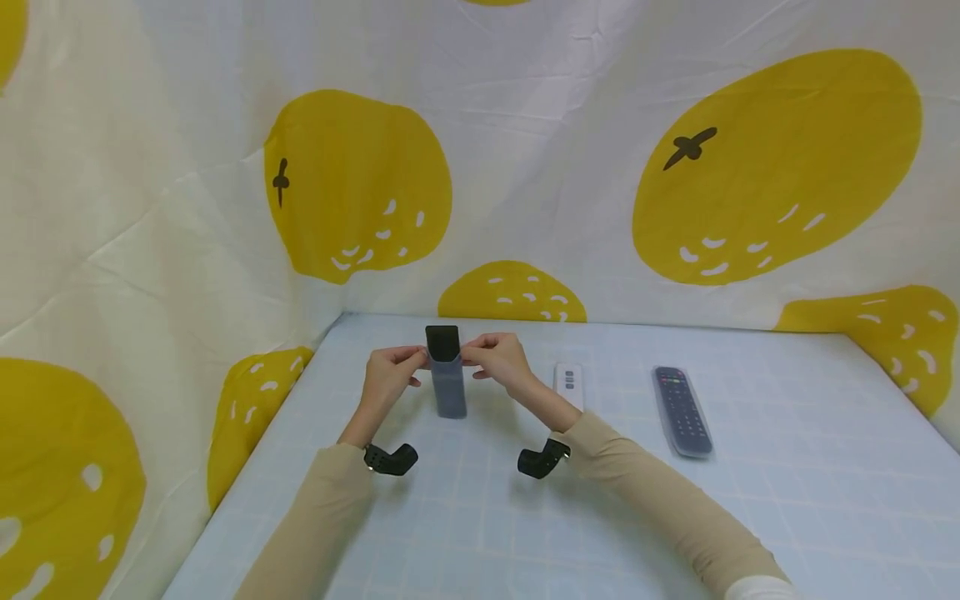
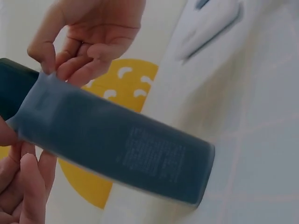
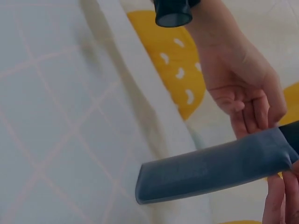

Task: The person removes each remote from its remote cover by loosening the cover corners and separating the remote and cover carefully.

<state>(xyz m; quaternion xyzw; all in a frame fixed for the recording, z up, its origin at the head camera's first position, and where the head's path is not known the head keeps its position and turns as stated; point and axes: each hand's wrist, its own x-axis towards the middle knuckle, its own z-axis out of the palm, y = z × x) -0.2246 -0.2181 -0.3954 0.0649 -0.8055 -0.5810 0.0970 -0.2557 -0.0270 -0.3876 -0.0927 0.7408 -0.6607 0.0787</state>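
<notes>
A black remote control (image 1: 442, 343) stands upright, partly inside a translucent grey sleeve (image 1: 450, 392). Its dark top end sticks out of the sleeve's mouth, and faint printed text shows through the sleeve (image 2: 154, 151) in the left wrist view. No buttons show on it. My left hand (image 1: 387, 375) pinches the left edge of the sleeve's mouth between thumb and fingers. At the opposite edge, my right hand (image 1: 504, 361) pinches the sleeve the same way. In the head view the sleeve's lower end appears at or just above the table; contact is hard to tell.
A white remote control (image 1: 569, 383) lies behind my right forearm, which covers part of it. Farther right lies a dark remote control (image 1: 682, 412) in a clear cover. The pale checked table (image 1: 465, 533) meets a fruit-print cloth (image 1: 525, 167) at the back and left.
</notes>
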